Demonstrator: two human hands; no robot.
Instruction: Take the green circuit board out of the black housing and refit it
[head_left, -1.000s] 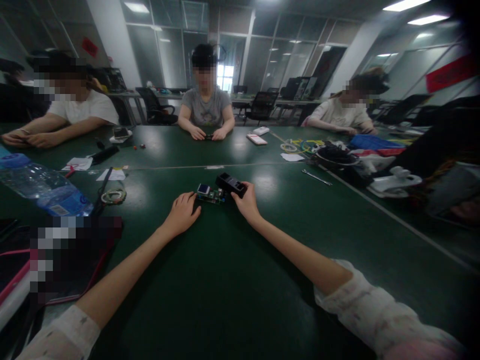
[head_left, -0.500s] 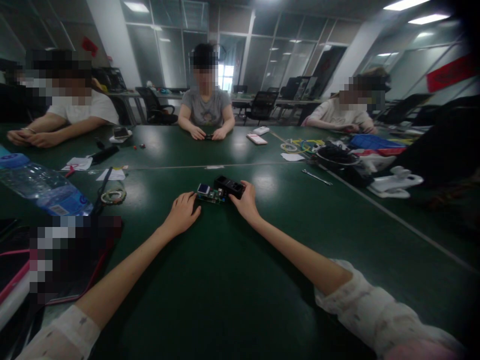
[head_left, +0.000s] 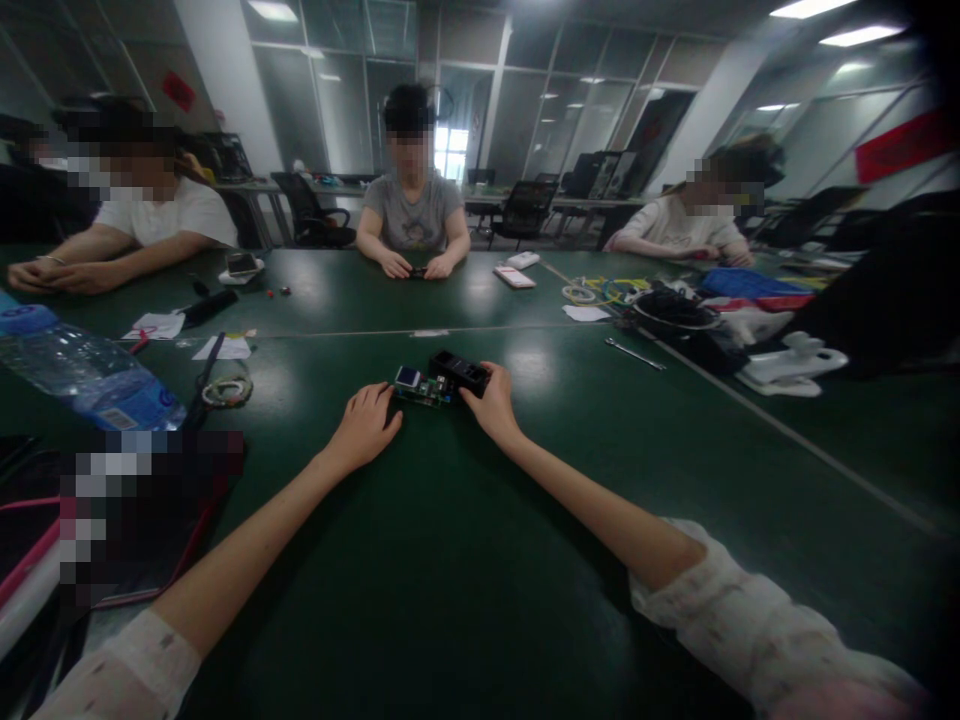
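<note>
A small green circuit board (head_left: 424, 391) with a little square screen lies on the green table, against the near left side of a black case (head_left: 459, 371). My left hand (head_left: 365, 425) rests on the table left of the board, fingers spread, its fingertips at the board's left edge. At the right end of the case is my right hand (head_left: 491, 402), its thumb on the near side and its fingers round the far corner, gripping it.
A water bottle (head_left: 90, 375), a bracelet (head_left: 226, 391) and papers (head_left: 223, 348) are on the left. A wrench (head_left: 634, 353), a white plastic part (head_left: 793, 365) and cables (head_left: 600, 291) lie on the right. Three people sit across the table (head_left: 480, 560).
</note>
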